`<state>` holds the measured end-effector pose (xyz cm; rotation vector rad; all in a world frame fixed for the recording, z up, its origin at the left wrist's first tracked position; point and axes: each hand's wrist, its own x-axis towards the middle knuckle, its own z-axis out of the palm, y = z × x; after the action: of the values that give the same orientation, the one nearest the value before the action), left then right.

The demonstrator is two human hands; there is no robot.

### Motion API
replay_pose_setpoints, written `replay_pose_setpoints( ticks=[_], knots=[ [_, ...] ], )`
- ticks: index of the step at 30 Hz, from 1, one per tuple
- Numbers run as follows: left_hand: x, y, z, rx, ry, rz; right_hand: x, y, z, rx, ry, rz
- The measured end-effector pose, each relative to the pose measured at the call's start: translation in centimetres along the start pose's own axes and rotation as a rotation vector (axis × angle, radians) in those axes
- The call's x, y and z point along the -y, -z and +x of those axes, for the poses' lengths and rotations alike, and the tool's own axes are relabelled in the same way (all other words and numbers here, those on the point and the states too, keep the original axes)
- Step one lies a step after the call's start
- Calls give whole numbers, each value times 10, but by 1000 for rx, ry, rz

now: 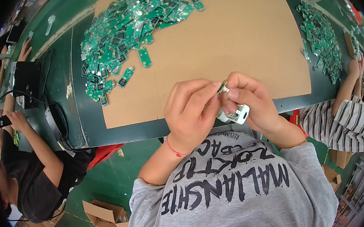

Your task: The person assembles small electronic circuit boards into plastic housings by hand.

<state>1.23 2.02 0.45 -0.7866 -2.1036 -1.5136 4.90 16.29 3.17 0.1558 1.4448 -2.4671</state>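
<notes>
Close to my body, above the table's near edge, both hands are brought together. My left hand (193, 106) pinches a small green circuit board (222, 87) between thumb and fingertips; most of it is hidden. My right hand (253, 100) has its thumb and forefinger at the board's right end, by a tiny pale part. A white plastic casing (240, 115) with an opening rests in the lower fingers of the same hand. Beyond my left hand, a large heap of green circuit boards (125, 29) lies on a cardboard sheet (226, 30). One loose board (126, 77) is at its near edge.
At left, a black box (26, 80) with cables stands on the green table (69, 106) near a person in black (37, 180). Another heap of boards (322, 41) lies at right, by a person in a striped shirt (345, 124). An open carton (106, 215) is on the floor.
</notes>
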Motion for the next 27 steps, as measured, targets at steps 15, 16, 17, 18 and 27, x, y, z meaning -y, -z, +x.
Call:
replay_pose_setpoints(
  ticks=[15,16,17,18,27],
  knots=[
    [6,3,0,-9,-140,5,-2,6,-2,97,25,28],
    [6,3,0,-9,-138,5,-2,6,-2,105,26,23],
    [5,4,-1,-5,-135,1,-2,6,-2,105,26,23],
    [5,4,-1,0,-131,-3,-3,7,-3,107,27,16],
    [4,2,-8,-12,-80,10,-5,11,1,120,15,-32]
  ],
)
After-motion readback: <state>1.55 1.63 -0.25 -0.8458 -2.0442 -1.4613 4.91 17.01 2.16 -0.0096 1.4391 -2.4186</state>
